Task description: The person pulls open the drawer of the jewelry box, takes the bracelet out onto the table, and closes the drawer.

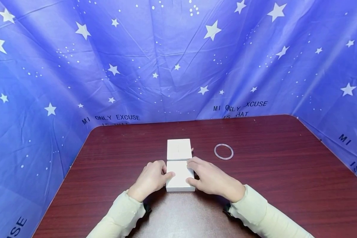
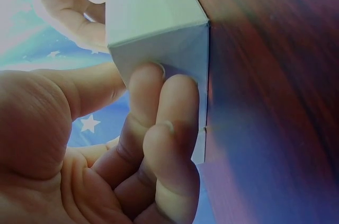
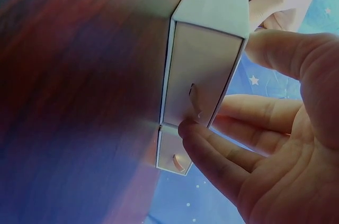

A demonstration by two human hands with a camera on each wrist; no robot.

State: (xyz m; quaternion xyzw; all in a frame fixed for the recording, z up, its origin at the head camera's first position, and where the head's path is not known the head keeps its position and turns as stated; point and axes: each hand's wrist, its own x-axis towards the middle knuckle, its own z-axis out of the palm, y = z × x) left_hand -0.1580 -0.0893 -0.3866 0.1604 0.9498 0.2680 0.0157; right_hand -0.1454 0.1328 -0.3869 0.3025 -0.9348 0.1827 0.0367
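Two white drawer-style gift boxes lie end to end on the table. My left hand [image 1: 150,178] grips the nearer box [image 1: 180,180] at its left side, thumb over the top and fingertips against the side wall. From the right, my right hand [image 1: 212,178] holds the same box, its thumb on the top edge and its fingers at the far right corner. A small ribbon pull [image 3: 195,101] sticks out of the nearer box's drawer front in the right wrist view. Beyond it sits the farther box [image 1: 178,149], with its own ribbon pull [image 3: 178,162]; neither hand holds it.
A pale translucent ring [image 1: 224,144] lies on the dark red wooden table [image 1: 273,165], right of the boxes. Behind the table and along both sides hangs a blue curtain [image 1: 154,49] with white stars and lettering.
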